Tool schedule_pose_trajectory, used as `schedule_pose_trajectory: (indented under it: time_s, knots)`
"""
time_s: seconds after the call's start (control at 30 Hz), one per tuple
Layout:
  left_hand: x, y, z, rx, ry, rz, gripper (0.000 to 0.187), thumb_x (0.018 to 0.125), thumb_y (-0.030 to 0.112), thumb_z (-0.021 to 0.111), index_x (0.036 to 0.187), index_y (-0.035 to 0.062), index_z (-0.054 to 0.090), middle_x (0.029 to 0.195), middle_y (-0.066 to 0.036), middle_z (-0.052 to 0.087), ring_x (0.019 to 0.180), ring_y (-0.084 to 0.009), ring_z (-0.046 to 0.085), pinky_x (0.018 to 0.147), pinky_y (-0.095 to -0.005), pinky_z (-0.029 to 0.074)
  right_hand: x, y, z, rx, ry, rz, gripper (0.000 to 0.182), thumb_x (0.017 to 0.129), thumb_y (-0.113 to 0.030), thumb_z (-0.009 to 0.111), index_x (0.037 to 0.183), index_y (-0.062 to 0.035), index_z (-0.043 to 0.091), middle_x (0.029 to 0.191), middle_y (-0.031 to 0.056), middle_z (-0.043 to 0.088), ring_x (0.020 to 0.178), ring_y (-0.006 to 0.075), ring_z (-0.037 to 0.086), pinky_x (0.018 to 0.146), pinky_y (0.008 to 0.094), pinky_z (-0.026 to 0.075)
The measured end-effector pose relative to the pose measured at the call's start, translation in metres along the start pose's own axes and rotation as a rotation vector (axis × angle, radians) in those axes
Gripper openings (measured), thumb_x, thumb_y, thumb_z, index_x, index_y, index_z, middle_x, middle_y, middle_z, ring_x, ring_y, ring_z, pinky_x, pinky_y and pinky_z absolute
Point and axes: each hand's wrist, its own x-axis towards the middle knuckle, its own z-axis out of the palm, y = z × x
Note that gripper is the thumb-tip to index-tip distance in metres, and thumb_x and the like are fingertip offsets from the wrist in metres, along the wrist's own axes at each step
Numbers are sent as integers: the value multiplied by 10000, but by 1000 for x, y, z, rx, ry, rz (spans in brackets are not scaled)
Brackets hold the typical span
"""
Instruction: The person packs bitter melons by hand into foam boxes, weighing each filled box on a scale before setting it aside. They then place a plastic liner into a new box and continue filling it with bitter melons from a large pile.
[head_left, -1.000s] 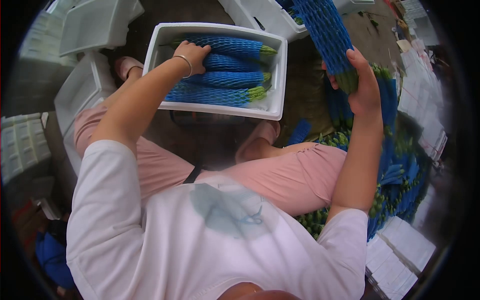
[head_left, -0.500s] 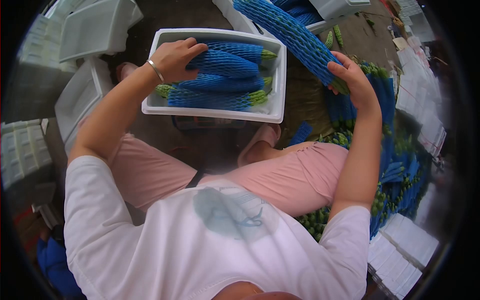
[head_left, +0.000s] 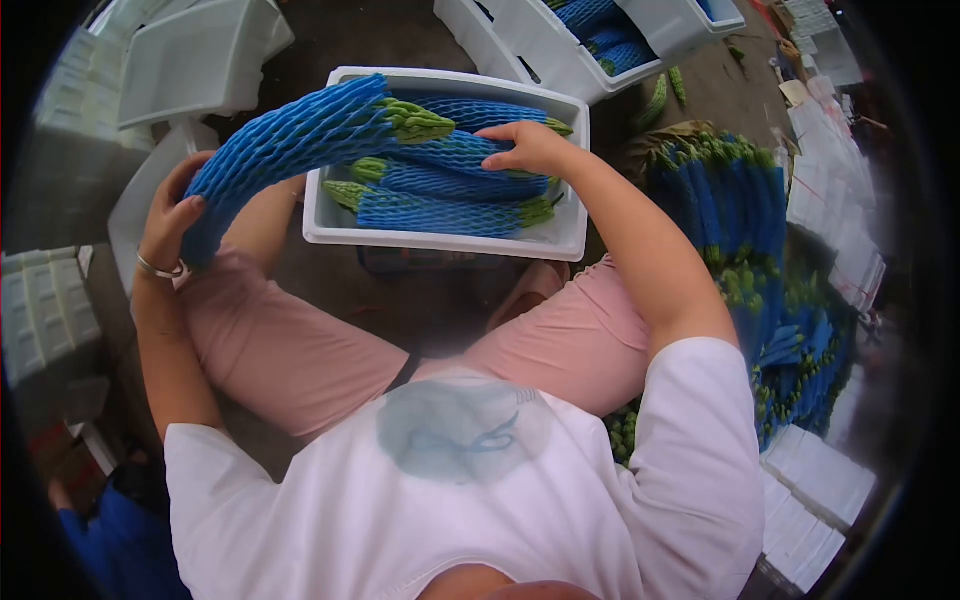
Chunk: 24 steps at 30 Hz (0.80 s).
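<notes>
At the left, my left hand (head_left: 175,220) is closed round one end of a long green gourd in blue foam netting (head_left: 290,145). The gourd's bare green tip points right, over the edge of a white foam box (head_left: 430,242). Several more netted gourds (head_left: 440,215) lie side by side in the box. My right hand (head_left: 520,148) reaches in from the right, thumb and fingers apart, on or just above one of the upper gourds (head_left: 440,150). Whether its fingertips press on the netting is hard to tell.
Another white box (head_left: 570,75) with netted gourds stands behind. Stacked netted gourds (head_left: 720,210) lie on the right. White containers (head_left: 190,60) are at the left, and white foam pieces (head_left: 820,475) at the lower right. A person in blue (head_left: 125,530) is at the lower left.
My left hand has left the box and moved down-left, now holding a netted gourd. My right hand has let go of the gourd it held and moved left into the box.
</notes>
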Motion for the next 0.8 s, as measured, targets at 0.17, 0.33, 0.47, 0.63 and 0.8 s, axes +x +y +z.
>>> schedule_pose_trajectory:
  time_s: [0.17,0.33,0.47,0.63,0.8]
  knots:
    - [1,-8,-8,-5,96,80,639,779,363,682,1265,-9,499,1126,-89,584,1002,-153,567,853,-264,465,10,-30,19,-743,19,120,395,860,-306,633,1239,-197,605,1165,89,635,1084,261,600,886,382,483]
    - [8,-10,-7,152,104,141,590,789,333,677,1255,5,521,1128,-74,583,1017,-139,550,870,-262,445,1,-54,-13,-600,29,155,412,842,-373,649,1206,-183,634,1154,81,646,1058,279,611,910,387,479]
    - [25,5,6,137,33,168,493,853,264,632,1268,23,518,1165,-77,591,1059,-165,566,917,-278,437,-37,-76,-42,167,-12,-73,584,841,-446,658,1266,-55,571,1147,130,641,1066,228,620,964,337,461]
    - [57,52,116,-226,-58,410,425,845,168,678,1190,-6,502,1044,-115,605,971,-163,584,841,-284,474,-81,-133,-23,636,-26,-319,528,887,-358,593,1307,-49,510,1177,141,616,1125,243,585,962,378,471]
    - [60,74,238,375,2,841,580,812,216,707,1268,-7,426,1197,-196,454,1093,-317,489,926,-351,423,-107,-144,-29,1654,525,-366,435,854,-315,659,1165,-41,528,986,98,639,955,217,626,884,380,492]
